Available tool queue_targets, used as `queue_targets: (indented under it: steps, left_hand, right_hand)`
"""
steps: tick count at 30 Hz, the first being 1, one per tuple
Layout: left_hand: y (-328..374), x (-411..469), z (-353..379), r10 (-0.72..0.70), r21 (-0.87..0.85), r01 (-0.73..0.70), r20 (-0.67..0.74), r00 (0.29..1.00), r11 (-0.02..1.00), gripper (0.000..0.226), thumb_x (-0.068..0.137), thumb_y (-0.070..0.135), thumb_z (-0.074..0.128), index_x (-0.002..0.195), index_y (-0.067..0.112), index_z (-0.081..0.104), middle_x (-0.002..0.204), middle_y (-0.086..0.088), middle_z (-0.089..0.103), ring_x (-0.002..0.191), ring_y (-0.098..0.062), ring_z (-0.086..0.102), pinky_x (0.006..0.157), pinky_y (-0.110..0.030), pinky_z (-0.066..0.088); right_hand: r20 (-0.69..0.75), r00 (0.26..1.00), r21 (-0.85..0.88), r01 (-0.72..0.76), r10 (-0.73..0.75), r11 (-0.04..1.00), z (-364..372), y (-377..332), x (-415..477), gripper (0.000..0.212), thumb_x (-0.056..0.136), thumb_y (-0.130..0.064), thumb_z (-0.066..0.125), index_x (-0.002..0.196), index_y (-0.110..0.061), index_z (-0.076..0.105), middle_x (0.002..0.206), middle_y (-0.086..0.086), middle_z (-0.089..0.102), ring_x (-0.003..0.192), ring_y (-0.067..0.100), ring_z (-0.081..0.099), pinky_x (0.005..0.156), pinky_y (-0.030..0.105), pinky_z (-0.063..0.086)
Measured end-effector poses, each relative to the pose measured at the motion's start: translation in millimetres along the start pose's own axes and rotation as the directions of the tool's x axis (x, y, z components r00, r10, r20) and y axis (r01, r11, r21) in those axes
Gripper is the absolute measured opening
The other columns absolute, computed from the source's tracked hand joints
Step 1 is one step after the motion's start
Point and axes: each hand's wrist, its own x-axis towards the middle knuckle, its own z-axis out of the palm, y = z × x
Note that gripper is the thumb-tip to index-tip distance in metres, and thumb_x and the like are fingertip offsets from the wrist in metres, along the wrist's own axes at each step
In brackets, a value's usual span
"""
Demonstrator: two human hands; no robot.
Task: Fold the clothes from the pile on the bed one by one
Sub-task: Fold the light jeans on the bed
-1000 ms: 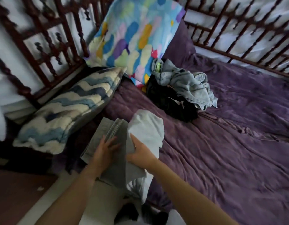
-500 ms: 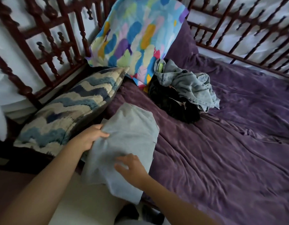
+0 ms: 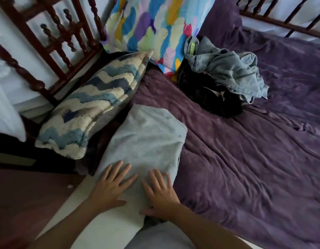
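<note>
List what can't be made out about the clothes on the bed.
Head view, the only one:
1. Black clothes: dark and partly under the denim garment; number of pieces unclear.
2. Green label in the denim: too small to read.
3. Grey folded garment: near edge covered by the left hand and right hand; its kind unclear.
</note>
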Motion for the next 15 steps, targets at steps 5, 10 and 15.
queue_targets:
  steps: [5,10,15]
  left_hand:
    - [-3.9,13.0,7.2,0.022,0.145,0.003,-0.171,0.985,0.989,0.046,0.102,0.020,0.014,0.148,0.021,0.016,0.125,-0.012,0.061,0.110,-0.044,0.058,0.087,-0.055,0.049]
    - [0.8,29.8,11.2,0.026,0.225,0.043,-0.293,0.956,0.973,0.031,0.099,0.020,0.030,0.125,0.026,0.045,0.119,-0.012,0.065,0.105,-0.041,0.062,0.085,-0.054,0.049]
    - [1.9,54.7,-10.0,-0.021,0.172,0.072,-0.279,0.960,0.982,0.063,0.069,0.033,0.069,0.125,0.023,0.043,0.111,-0.019,0.067,0.101,-0.037,0.065,0.084,-0.056,0.049]
  right_hand:
    - [-0.028,0.995,-0.004,-0.092,0.092,0.996,10.8,-8.2,12.6,0.086,0.043,-0.056,0.085,0.122,-0.037,0.060,0.123,0.012,0.063,0.113,0.032,0.060,0.078,0.053,0.055]
    - [0.089,0.989,0.021,-0.123,0.121,0.992,11.2,14.4,16.7,0.094,0.081,-0.043,0.066,0.149,-0.034,0.002,0.154,0.026,0.007,0.141,0.046,0.009,0.105,0.062,0.027]
    - [-0.158,0.985,-0.056,-0.085,0.075,0.995,-27.8,42.3,8.1,0.076,0.022,-0.038,0.092,0.096,-0.032,0.075,0.077,0.006,0.070,0.068,0.022,0.070,0.041,0.024,0.051]
